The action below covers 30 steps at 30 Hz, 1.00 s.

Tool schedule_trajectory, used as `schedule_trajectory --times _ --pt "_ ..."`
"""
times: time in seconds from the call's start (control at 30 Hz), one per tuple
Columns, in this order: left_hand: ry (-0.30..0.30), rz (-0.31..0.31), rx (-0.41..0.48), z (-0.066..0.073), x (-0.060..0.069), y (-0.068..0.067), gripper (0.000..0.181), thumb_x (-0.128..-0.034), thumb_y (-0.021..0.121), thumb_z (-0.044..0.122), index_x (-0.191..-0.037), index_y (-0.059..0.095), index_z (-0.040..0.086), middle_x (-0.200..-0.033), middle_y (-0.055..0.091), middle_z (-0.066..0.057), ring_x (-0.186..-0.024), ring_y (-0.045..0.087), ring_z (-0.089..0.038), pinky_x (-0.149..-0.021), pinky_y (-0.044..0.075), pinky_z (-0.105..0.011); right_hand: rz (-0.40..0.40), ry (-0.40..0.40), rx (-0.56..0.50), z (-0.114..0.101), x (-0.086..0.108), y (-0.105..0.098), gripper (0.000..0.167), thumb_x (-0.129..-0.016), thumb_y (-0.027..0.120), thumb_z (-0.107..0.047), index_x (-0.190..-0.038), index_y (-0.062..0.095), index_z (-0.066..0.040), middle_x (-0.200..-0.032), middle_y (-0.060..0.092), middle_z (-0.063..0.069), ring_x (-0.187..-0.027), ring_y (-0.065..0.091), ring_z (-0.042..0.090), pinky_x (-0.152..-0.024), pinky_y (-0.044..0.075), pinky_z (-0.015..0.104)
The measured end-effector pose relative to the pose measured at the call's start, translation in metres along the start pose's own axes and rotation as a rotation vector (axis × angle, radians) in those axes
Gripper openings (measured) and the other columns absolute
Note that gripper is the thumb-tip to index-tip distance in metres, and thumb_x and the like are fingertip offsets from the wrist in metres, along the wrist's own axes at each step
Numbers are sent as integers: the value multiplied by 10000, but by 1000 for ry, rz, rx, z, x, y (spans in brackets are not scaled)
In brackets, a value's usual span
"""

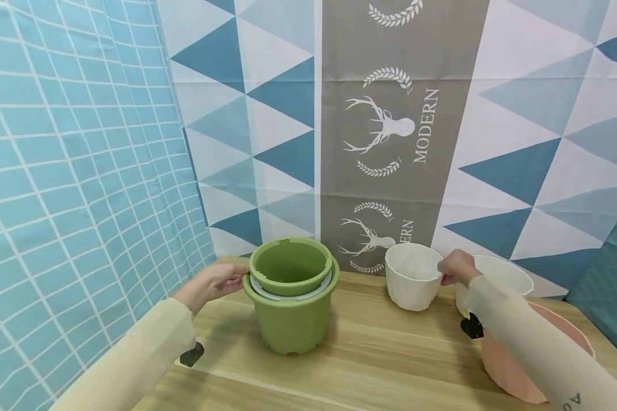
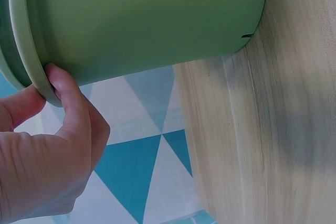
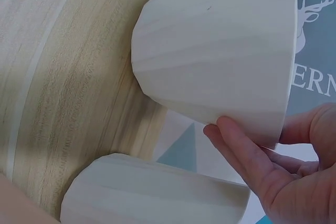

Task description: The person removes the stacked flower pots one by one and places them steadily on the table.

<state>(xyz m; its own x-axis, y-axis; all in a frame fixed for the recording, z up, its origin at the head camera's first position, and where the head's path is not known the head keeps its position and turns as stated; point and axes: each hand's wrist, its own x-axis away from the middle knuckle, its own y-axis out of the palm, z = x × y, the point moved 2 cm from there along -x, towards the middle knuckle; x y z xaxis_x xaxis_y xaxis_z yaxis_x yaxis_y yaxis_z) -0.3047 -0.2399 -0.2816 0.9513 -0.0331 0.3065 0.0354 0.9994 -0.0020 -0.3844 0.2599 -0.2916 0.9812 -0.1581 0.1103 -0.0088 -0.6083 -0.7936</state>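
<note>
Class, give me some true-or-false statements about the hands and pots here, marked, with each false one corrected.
1. The left hand grips the rim of the large green pot. True.
2. The right hand holds nothing. False: it pinches the rim of a white pot.
3. The small green pot stands beside the large one. False: it sits inside it.
4. The pink pot is right of the green pots. True.
5. The white pots are stacked. False: the second white pot is beside the held one, apart.

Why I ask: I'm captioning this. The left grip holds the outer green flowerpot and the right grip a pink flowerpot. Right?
Not quite: the right wrist view shows the right grip holding a white faceted flowerpot, not a pink one. The rest stands.
</note>
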Motion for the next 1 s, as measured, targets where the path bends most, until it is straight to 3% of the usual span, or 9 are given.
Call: schedule_trajectory --times 0.27,0.57,1.0 --pt "17 -6 -14 -1 1 -1 508 -972 475 39 -1398 264 -140 -1117 448 -154 -750 576 -46 -698 567 -107 -38 6 -21 3 -4 1 183 -789 501 -4 -766 643 109 -518 626 22 -450 615 76 -504 590 217" --pt "13 -12 7 -2 -1 0 508 -967 470 31 -1398 259 -136 -1094 460 -142 -755 581 -49 -703 570 -106 -51 25 -46 6 3 0 195 -805 508 -35 -825 619 124 -536 625 29 -457 611 76 -504 582 202" --pt "9 -20 1 -1 0 0 532 -973 461 34 -1419 233 -146 -1168 425 -178 -770 571 -51 -719 568 -102 20 -150 202 -14 23 -11 123 -775 609 -63 -694 590 28 -680 550 117 -516 535 142 -470 526 205"
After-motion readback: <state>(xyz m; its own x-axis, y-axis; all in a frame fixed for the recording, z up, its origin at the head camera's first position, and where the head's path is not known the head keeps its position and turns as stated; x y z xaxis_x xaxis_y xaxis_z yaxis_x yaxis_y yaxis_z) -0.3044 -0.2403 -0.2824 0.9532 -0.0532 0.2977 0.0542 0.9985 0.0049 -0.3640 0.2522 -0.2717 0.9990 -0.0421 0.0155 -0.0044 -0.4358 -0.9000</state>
